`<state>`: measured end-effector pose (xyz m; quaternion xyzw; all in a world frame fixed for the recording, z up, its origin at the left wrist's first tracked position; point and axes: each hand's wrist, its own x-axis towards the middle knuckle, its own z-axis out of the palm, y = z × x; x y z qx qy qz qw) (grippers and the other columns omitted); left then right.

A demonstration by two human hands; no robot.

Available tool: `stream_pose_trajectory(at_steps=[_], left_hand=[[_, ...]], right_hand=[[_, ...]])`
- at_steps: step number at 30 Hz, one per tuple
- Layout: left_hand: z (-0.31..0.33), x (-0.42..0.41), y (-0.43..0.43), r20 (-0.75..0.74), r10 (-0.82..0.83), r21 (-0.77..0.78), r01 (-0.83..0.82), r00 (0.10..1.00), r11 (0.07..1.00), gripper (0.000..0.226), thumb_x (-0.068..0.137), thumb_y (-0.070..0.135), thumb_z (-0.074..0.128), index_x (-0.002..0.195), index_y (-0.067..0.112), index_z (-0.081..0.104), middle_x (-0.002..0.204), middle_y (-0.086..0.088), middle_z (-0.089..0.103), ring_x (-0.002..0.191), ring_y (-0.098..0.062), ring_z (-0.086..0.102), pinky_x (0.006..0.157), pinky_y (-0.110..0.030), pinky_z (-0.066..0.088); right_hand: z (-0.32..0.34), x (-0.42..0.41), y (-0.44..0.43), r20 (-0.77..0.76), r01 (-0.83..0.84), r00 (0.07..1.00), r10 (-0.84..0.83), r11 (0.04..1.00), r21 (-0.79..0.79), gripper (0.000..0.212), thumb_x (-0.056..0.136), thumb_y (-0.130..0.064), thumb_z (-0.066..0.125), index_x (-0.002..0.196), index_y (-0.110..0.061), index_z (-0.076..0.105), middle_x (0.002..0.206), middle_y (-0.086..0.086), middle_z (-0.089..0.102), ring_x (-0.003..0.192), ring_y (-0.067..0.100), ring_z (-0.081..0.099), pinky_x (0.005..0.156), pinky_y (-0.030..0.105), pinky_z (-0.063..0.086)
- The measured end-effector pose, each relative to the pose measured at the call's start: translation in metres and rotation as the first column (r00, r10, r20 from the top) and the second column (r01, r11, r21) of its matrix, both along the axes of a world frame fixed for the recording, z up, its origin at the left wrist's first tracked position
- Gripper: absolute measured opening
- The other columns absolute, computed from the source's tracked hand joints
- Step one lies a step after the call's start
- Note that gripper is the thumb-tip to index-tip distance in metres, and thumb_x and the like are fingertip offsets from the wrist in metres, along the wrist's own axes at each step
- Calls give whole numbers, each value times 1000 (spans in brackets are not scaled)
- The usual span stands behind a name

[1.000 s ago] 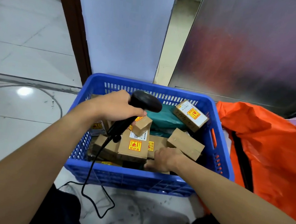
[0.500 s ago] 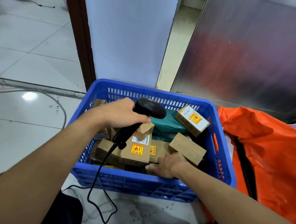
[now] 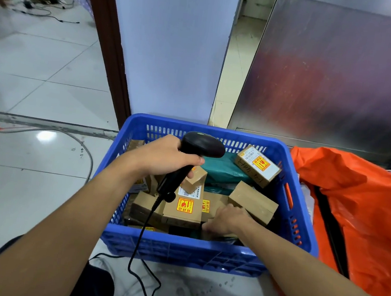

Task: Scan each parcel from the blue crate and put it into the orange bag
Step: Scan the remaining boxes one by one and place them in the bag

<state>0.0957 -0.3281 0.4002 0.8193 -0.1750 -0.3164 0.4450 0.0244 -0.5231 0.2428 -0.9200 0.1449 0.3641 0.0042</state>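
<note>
A blue crate (image 3: pixel 202 252) on the floor holds several brown cardboard parcels with yellow-red stickers (image 3: pixel 183 209), plus a teal packet (image 3: pixel 223 170). Above the crate's left half, my left hand (image 3: pixel 164 156) grips a black barcode scanner (image 3: pixel 202 145) by its handle, head pointing right. A black cable hangs from it over the crate's front wall. My right hand (image 3: pixel 227 218) is low inside the crate near its front wall, fingers curled down over a small brown parcel (image 3: pixel 228 234) that it mostly hides. The orange bag (image 3: pixel 363 213) lies right of the crate.
A white wall panel (image 3: pixel 171 49) and dark door frame (image 3: pixel 108 49) stand right behind the crate, with a metal sheet (image 3: pixel 342 74) behind the bag. A grey cable (image 3: pixel 79 143) curves over the tiled floor to the left. My dark-clothed knees sit at the bottom edge.
The view has tilted up, so crate and hands sit lower in the picture. Both hands stay in about the same places over the crate.
</note>
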Motion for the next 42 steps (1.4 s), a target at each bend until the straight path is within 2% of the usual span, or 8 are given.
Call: stream_pose_trajectory(at_steps=[3,10,13,16,25,31,36,42], left_hand=[[3,0,2,-3,36,-53,-36,999,998,22,99,35,69,112,18,73,96,-5,81,92,-25,79,93,-41,62],[5,-1,3,-31,247,-192,-249,968,949,23,96,38,71,109,21,74,90,-5,81,84,-24,78,90,-42,61],[7,-3,-3,-130,376,-310,-397,918,864,21,95,32,73,107,15,74,83,-6,78,74,-20,72,82,-39,61],[2,-6,-15,-237,464,-393,-522,853,757,22,94,23,75,111,10,73,77,-7,72,70,-20,68,74,-36,62],[-1,-21,-36,-350,458,-469,-577,817,669,23,89,19,81,107,9,71,78,-4,65,70,-18,62,80,-38,57],[3,-25,-37,-414,408,-526,-580,814,623,32,88,29,81,115,13,75,108,-10,79,70,-14,63,80,-36,59],[4,-27,-36,-467,441,-577,-642,767,506,33,89,26,80,117,9,75,105,-9,80,62,-10,61,61,-26,58],[8,-25,-27,-389,526,-572,-646,757,506,38,87,28,82,117,6,74,80,-1,78,65,-14,68,68,-33,55]], right_hand=[[19,9,-15,85,121,988,-130,987,109,60,91,-73,47,101,-18,66,105,4,66,92,20,60,91,37,51],[102,7,-61,426,239,813,-397,894,378,50,95,-64,48,99,-18,69,93,0,68,80,14,62,70,29,49],[144,-5,-63,307,300,536,-786,518,801,40,95,-58,55,104,-23,71,98,-1,74,88,17,66,68,31,49],[155,-25,-60,111,185,412,-904,202,962,38,95,-56,56,105,-25,75,83,-3,76,79,17,70,68,36,53],[156,-39,-62,-213,73,411,-886,-201,977,42,92,-61,47,101,-27,70,104,12,59,82,25,54,60,32,39],[152,-39,-57,-279,132,521,-807,-247,960,63,93,-61,41,127,-16,70,106,16,65,76,30,61,58,32,41],[153,-37,-46,-281,166,625,-729,-227,960,64,97,-61,35,125,-14,68,101,15,71,71,33,68,61,34,42],[139,-31,-35,55,98,617,-785,147,984,54,103,-59,40,118,-18,72,100,7,78,88,20,72,93,45,55]])
